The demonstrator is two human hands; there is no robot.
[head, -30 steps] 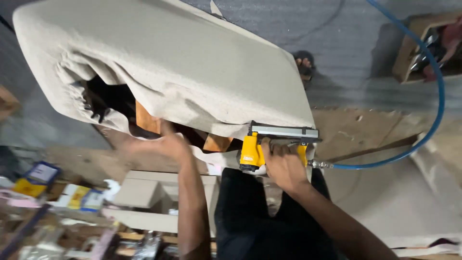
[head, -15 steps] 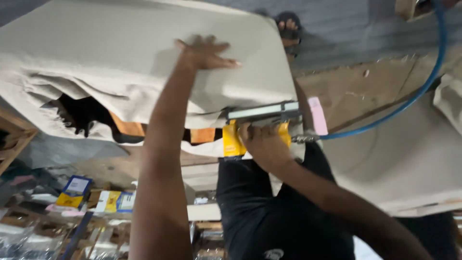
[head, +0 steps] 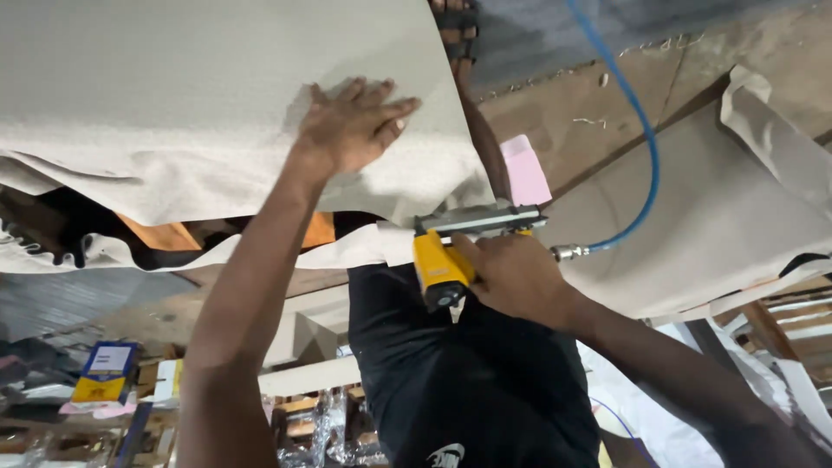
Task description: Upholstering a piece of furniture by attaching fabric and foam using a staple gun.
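The left hand (head: 351, 126) lies flat with its fingers (head: 381, 95) spread on the beige fabric (head: 173, 95), a coarse woven cloth pulled over a padded cushion that fills the upper left of the view. Along the lower edge the cloth hangs loose and wrinkled, with orange wood (head: 173, 234) showing underneath. The right hand (head: 516, 277) has its fingers wrapped tight around the yellow staple gun (head: 451, 256), whose grey metal bar sits at the fabric's corner edge. A smooth blue hose (head: 637, 130) curves away from the gun's rear fitting.

upholstery workshop: staple gun (head: 451, 260), air hose (head: 637, 139), fabric (head: 173, 95)
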